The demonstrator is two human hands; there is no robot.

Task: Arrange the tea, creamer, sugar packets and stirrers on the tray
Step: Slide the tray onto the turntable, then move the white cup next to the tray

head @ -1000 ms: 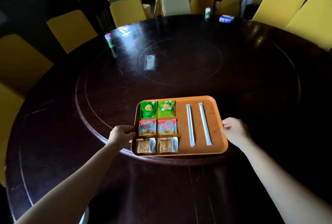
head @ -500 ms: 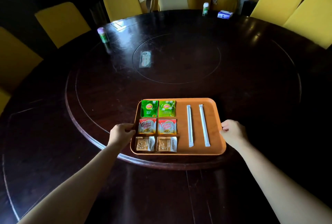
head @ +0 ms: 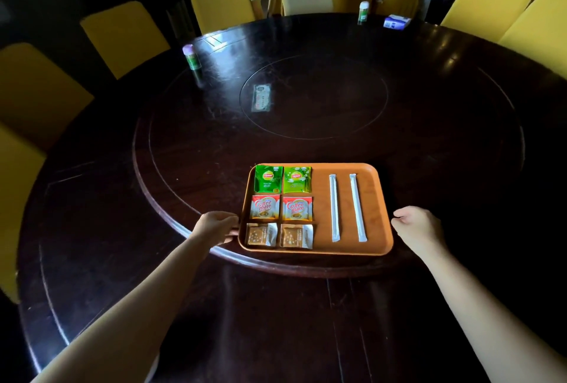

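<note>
Two bare forearms reach in from the near edge of a dark, glossy round wooden table (head: 122, 198). The left hand (head: 216, 226) curls around the left rim of an orange plastic tray (head: 380, 223), fingers tucked at its edge; the right hand (head: 418, 227) sits loosely closed against the right rim, though whether it truly grips the rim is hard to tell from this angle.

The tray, a rounded rectangle, rests on the near edge of the table's raised turning ring. On its left half, nearest, lie two brown sugar packets (head: 262, 234) with pale torn-looking ends. Behind them are two red-and-white creamer sachets (head: 265, 207) reading "Coffee mate", then two green tea sachets (head: 268, 179) marked "Lipton". On the right half, two paper-wrapped stirrers (head: 334, 207) lie parallel, apart.

Farther off sit a flat printed card (head: 261, 97), a small purple-capped bottle (head: 191, 57), a white-capped bottle (head: 363, 11) and a blue-white box (head: 396, 21). Yellow-covered chairs (head: 122, 35) ring the table.
</note>
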